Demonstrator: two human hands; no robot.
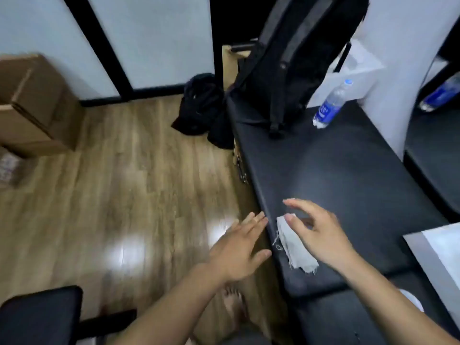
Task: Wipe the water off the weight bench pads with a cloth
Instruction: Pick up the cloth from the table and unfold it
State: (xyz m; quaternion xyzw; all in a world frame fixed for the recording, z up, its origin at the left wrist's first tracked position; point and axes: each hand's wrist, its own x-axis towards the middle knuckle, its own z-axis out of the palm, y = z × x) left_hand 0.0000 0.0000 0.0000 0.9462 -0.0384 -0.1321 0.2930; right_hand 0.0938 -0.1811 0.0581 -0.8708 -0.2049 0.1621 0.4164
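In the upper left of the frame a cardboard box point(32, 103) stands on the wooden floor point(124, 183), and a black seat point(37, 317) fills the lower left corner. Just left of centre, low in the frame, the left hand point(239, 252) is stretched out flat with straight, slightly spread fingers, holding nothing. It is over the floor, with its fingertips just beside the left edge of the bench pad point(336, 170).

A dark bag point(199, 105) slumps on the floor at top centre, against the pad's far corner. The cloth point(293, 247), pale grey with frayed threads, lies on the near left part of the black pad, close to its edge.

The right hand point(321, 232) is over the cloth's right side, fingers wide and loosely bent, gripping nothing; I cannot tell whether it touches the cloth.

Farther up the pad a black backpack point(293, 58) stands upright, with a water bottle point(331, 105) to its right. A white sheet point(438, 255) shows at the lower right edge.
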